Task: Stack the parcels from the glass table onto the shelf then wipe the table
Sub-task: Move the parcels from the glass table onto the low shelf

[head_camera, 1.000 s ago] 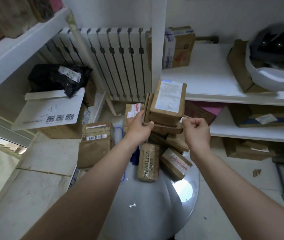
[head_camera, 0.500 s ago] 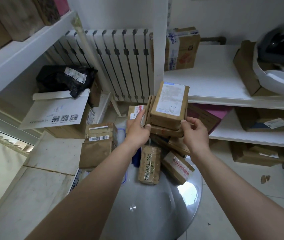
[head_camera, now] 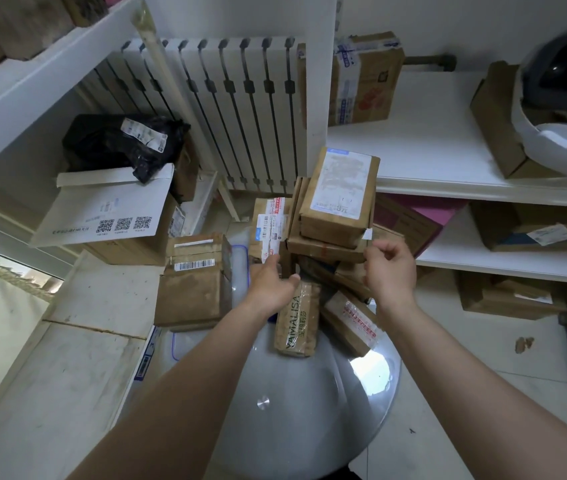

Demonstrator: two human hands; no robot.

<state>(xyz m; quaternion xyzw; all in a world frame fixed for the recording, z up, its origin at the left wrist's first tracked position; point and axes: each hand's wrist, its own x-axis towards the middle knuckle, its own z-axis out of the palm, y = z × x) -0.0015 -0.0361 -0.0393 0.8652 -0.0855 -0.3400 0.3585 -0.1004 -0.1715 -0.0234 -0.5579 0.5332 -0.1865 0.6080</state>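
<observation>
Several brown parcels lie piled at the far side of the round glass table (head_camera: 295,410). On top of the pile sits a stack of brown boxes; the upper box (head_camera: 339,195) carries a white label, and the lower box (head_camera: 323,249) lies under it. My left hand (head_camera: 270,284) is below the stack's left side, fingers straight, pointing at a parcel with a white label (head_camera: 270,223). My right hand (head_camera: 391,270) has curled fingers pinching the right corner of the lower box. A YAMALISA parcel (head_camera: 297,320) and a red-taped parcel (head_camera: 353,322) lie nearer me.
The white shelf (head_camera: 424,157) on the right has bare room between an upright box (head_camera: 361,77) and a helmet on a carton (head_camera: 559,105). A lower shelf board (head_camera: 455,244) holds more boxes. A radiator (head_camera: 233,109), a black bag (head_camera: 119,140) and cartons stand on the left.
My left hand has let go of the stack's left side and dropped lower with its fingers straightened. My right hand has slid slightly off the stack's right side to its corner.
</observation>
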